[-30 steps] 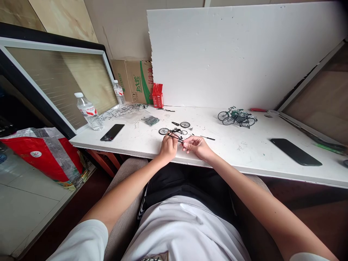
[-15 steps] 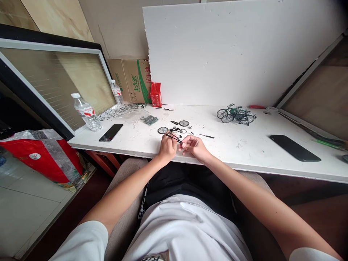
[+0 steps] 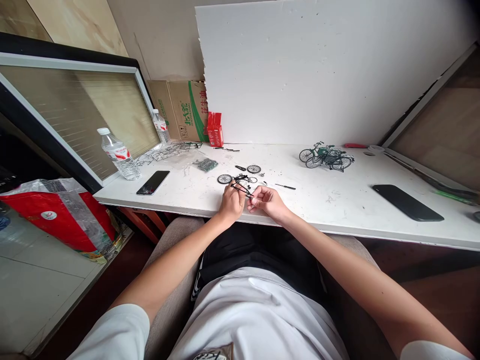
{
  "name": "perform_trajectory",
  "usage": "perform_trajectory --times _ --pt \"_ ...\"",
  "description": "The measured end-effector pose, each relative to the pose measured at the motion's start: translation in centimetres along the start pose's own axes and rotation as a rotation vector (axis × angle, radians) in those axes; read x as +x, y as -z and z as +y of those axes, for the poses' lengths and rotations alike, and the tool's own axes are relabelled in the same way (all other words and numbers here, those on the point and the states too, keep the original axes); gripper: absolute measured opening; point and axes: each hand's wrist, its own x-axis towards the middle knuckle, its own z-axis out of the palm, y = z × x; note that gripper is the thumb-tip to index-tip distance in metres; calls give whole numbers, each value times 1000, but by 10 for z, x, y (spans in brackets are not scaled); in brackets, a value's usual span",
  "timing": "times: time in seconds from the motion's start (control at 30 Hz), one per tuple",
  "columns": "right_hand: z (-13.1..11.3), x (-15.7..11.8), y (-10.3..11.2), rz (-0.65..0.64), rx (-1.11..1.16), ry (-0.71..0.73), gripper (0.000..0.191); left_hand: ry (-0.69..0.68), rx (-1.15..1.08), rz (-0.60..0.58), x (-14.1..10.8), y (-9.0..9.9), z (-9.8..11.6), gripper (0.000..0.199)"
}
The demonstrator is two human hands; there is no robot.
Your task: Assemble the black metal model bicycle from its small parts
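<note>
Left hand [image 3: 231, 204] and right hand [image 3: 270, 202] together pinched a thin black part [image 3: 243, 190], wheel [image 3: 225, 179] at its ten o'clock; this fine handling seemed to need steadiness.

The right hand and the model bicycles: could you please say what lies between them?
The head view shows a thin black tool between the right hand and the bicycles.

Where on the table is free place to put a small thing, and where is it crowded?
Bare table lies between the thin tool, bikes and right phone. A smaller patch lies between left phone and left hand. Crowded: beyond that hand and the right hand, among wheels and parts; also right of the bottles.
</note>
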Motion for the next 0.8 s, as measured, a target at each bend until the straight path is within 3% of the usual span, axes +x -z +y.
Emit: perform_trajectory --times 0.23,0.5,0.67,0.8 --pt "-1 0 -4 -24 -48 43 47 28 -28 20 -1 2 0 46" --pt "-1 -15 -12 219 -462 403 31 74 -60 24 4 12 -1 50" --pt "2 -21 -16 277 -520 489 25 62 -67 36 5 14 2 50" --pt "2 -23 -17 255 -515 492 24 53 -110 43 5 14 4 48"
